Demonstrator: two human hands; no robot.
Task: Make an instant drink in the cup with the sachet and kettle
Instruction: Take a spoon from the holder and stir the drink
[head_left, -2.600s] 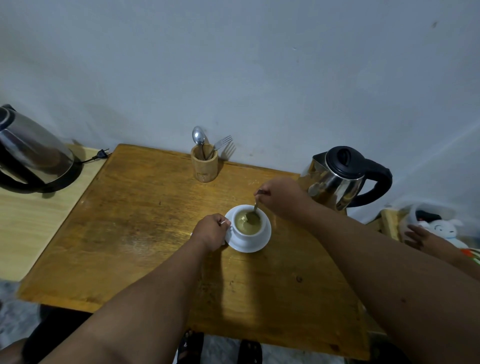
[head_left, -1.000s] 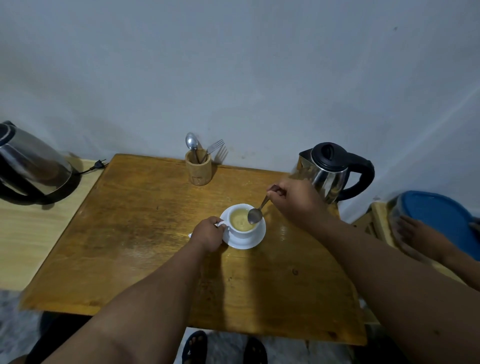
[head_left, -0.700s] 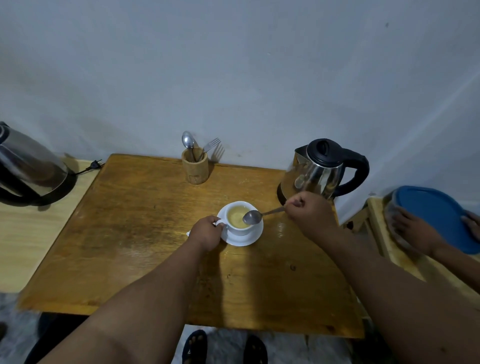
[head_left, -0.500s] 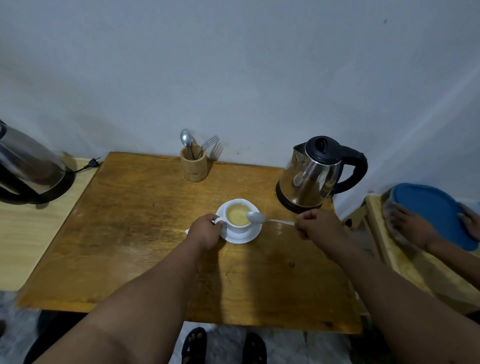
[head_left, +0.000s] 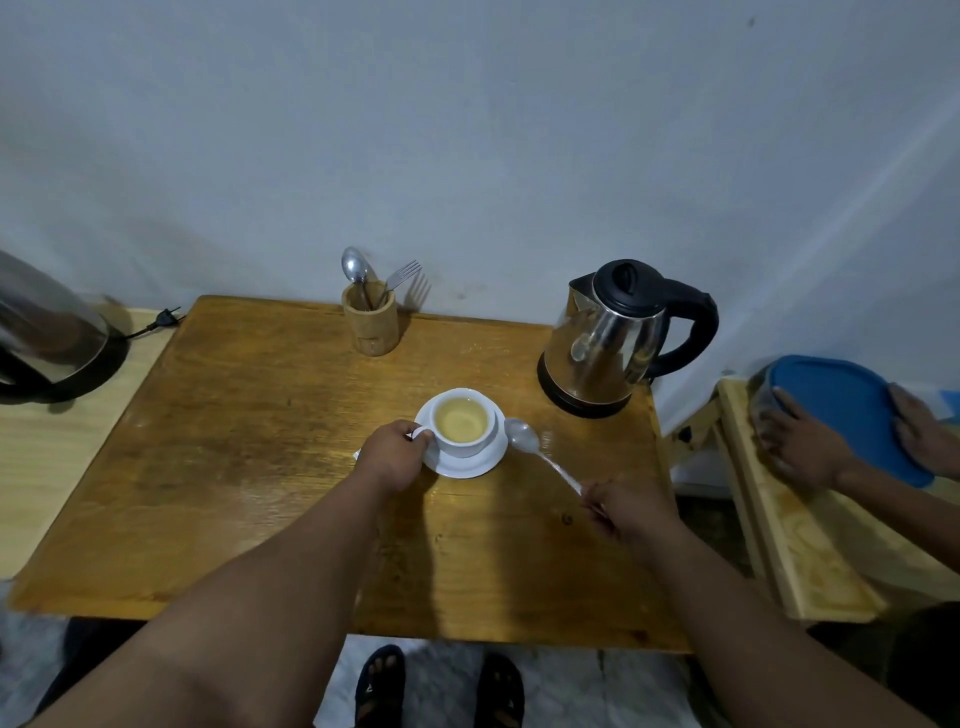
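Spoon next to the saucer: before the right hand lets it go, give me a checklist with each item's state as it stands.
1. Spoon out of the cup: ok.
2. Spoon bowl resting on the table: cannot tell.
3. Right hand grip on the spoon handle: ok, pinched at the end.
4. Left hand steadying the cup handle: ok.
5. Cup upright on its saucer, drink inside: ok.
6. Kettle apart from the spoon: ok.

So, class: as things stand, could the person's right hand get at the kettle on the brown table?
Probably yes. The right hand pinches the spoon, so that goes down first, but bare table lies between it and the kettle, with its handle turned right.
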